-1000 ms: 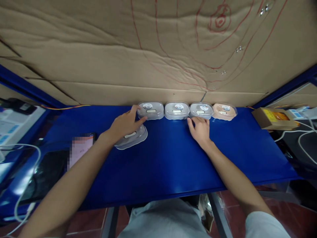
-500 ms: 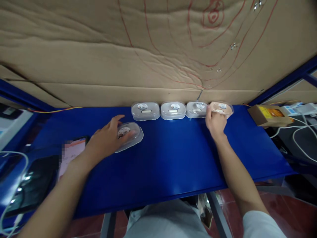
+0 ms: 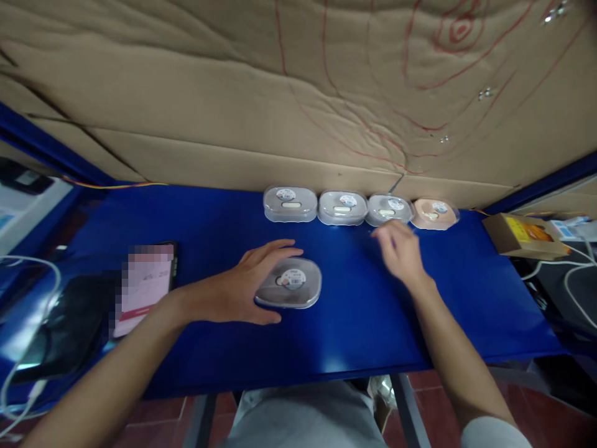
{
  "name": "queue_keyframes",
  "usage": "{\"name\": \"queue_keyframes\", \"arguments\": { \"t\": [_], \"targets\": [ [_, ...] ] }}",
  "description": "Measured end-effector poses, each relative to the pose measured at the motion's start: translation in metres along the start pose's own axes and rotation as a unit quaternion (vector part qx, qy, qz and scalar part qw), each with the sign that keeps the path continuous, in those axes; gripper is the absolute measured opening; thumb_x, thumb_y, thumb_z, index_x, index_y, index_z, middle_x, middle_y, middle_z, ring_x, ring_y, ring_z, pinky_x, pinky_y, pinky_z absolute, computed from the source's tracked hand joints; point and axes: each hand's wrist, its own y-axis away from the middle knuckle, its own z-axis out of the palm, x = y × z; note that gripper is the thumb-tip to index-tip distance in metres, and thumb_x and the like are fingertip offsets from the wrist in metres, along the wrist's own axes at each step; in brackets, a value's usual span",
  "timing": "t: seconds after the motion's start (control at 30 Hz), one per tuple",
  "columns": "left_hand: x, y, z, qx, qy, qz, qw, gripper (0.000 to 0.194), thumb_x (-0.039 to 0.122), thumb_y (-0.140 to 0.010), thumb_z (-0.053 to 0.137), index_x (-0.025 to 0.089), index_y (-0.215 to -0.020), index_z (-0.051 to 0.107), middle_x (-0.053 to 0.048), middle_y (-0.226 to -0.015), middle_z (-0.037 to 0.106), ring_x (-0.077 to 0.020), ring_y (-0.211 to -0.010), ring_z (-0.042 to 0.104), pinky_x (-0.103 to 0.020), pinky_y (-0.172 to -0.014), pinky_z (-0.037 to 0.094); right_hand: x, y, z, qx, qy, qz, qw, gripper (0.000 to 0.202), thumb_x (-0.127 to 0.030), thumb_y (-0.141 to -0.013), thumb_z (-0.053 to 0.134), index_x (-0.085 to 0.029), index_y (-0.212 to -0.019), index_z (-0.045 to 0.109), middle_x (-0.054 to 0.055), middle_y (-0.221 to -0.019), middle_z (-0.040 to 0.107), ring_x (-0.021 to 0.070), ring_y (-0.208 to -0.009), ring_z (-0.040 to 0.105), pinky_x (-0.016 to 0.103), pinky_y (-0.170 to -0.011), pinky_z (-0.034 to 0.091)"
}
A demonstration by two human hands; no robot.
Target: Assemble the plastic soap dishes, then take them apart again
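My left hand (image 3: 254, 283) is spread around the left end of a grey lunch box (image 3: 305, 292) with a clear lid and a round label. Its fingers lie along the far side and its thumb along the near side; I see no firm grip. My right hand (image 3: 403, 249), slightly blurred, is above the table with loosely curled fingers and nothing visible in it. It is just in front of the third grey box (image 3: 389, 202) in the back row. To the left stand two more grey boxes (image 3: 291, 214) (image 3: 342, 218), and at the right end a peach-coloured box (image 3: 431, 214).
A cardboard panel (image 3: 209, 162) with red lines rises behind the blue table (image 3: 345, 336). On the left lie a phone (image 3: 147, 283), a black item (image 3: 69, 336) and a white cable (image 3: 53, 280). A small brown carton (image 3: 525, 239) sits at the right, near more cables.
The near grey box has shifted right and turned straighter, with my left hand following it. My right hand has left the peach-coloured box and moved toward me. The view has shifted too.
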Motion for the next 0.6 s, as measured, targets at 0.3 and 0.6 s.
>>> {"name": "queue_keyframes", "arguments": {
  "t": [0.3,0.6],
  "targets": [
    [-0.021,0.001,0.025,0.056,0.052,0.048,0.996,0.107,0.038,-0.081,0.089,0.033,-0.168,0.028,-0.013,-0.167,0.043,-0.0394,-0.156,0.042,-0.061,-0.130,0.036,-0.109,0.073,0.036,-0.212,-0.152,-0.333,0.906,0.080,-0.062,-0.098,0.072,-0.025,-0.164,0.046,0.019,-0.169,0.047,0.0403,-0.157,0.044,0.061,-0.122,0.047],
    [-0.014,0.000,0.021,0.062,0.071,0.057,0.994,0.101,0.064,-0.084,0.086,0.031,-0.166,0.038,-0.014,-0.163,0.051,-0.0391,-0.151,0.049,-0.058,-0.124,0.043,-0.092,0.073,0.048,-0.206,-0.260,-0.271,0.904,0.095,-0.063,-0.093,0.078,-0.032,-0.170,0.031,0.019,-0.169,0.044,0.0388,-0.155,0.048,0.061,-0.121,0.051]
  ]
}}
